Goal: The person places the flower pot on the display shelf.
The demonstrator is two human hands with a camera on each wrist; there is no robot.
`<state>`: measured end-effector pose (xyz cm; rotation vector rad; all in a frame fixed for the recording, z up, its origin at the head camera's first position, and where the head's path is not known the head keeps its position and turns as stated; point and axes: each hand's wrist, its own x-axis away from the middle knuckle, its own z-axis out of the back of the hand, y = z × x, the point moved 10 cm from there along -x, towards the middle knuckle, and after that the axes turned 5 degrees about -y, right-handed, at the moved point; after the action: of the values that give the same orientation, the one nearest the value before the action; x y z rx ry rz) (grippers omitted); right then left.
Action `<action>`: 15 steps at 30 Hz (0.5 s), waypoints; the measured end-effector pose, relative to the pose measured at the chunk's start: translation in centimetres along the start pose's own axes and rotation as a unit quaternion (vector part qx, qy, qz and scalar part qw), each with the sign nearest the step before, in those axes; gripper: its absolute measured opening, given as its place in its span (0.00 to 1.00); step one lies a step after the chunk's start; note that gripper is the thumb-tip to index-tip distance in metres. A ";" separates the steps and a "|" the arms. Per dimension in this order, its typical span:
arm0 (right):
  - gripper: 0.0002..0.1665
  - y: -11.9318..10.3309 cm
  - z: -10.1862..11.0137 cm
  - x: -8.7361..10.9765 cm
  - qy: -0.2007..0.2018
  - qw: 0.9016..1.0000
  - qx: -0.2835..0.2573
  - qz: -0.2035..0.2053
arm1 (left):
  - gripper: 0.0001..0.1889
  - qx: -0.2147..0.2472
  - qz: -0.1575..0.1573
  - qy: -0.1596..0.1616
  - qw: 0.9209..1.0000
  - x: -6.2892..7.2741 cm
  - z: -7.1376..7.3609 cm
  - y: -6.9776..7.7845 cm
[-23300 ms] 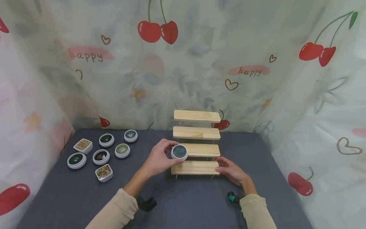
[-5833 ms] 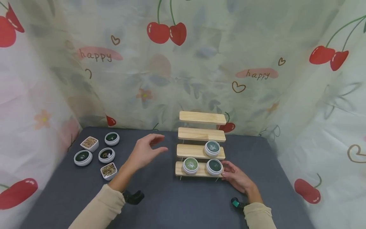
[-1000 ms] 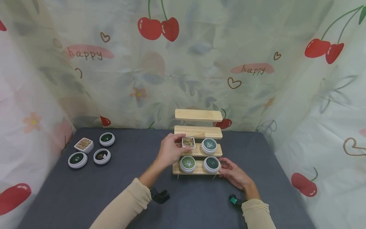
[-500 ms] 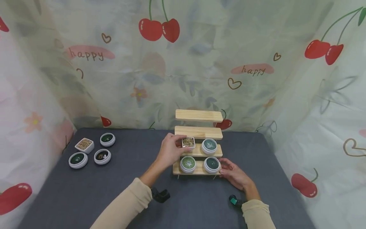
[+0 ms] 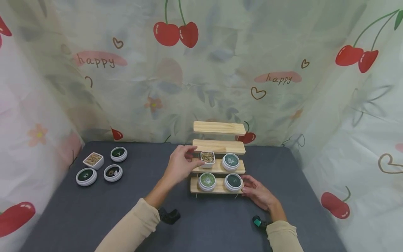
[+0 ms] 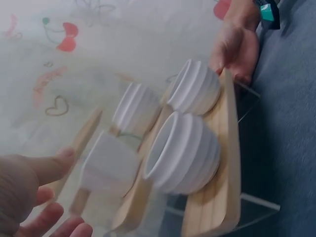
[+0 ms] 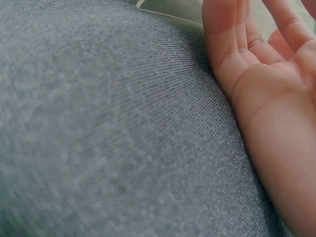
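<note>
Standing right of centre, the 4-shelf wooden stand (image 5: 219, 128)! Lower right, the right hand (image 5: 259, 193) seems to be pinching its bottom shelf (image 5: 220, 187). Mid-frame, the left hand (image 5: 180, 163) is hovering, fingers parted, just beside a square pot (image 5: 207, 159) that's sitting 1 shelf higher.

My head view looks forward and down from above the near side of the table (image 5: 217, 224), far enough back to take in the whole wooden stand (image 5: 219, 128) and the patterned curtain (image 5: 214, 70) behind. My left wrist view sits close to the stand, tipped sideways, looking past the left fingers (image 6: 44, 217) toward the right fingers (image 5: 249, 179); my head view shares all these. My right wrist view skims very near the table, the right fingers at its upper right.
</note>
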<state>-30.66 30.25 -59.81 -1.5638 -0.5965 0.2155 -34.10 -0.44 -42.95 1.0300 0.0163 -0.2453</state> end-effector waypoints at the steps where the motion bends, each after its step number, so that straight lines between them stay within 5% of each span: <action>1: 0.25 0.0 0.0 0.0 0.000 1.000 -0.001 0.000 | 0.33 0.001 -0.002 0.001 1.000 0.1 0.6 -0.1; 15: 0.23 0.0 0.1 0.0 0.003 1.000 -0.025 -0.001 | 0.31 0.009 -0.013 0.077 0.997 2.9 9.3 -6.2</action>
<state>-30.73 30.33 -59.87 -1.6120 -0.6025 0.1968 -33.48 -11.96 -43.76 1.0645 0.1681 -0.1902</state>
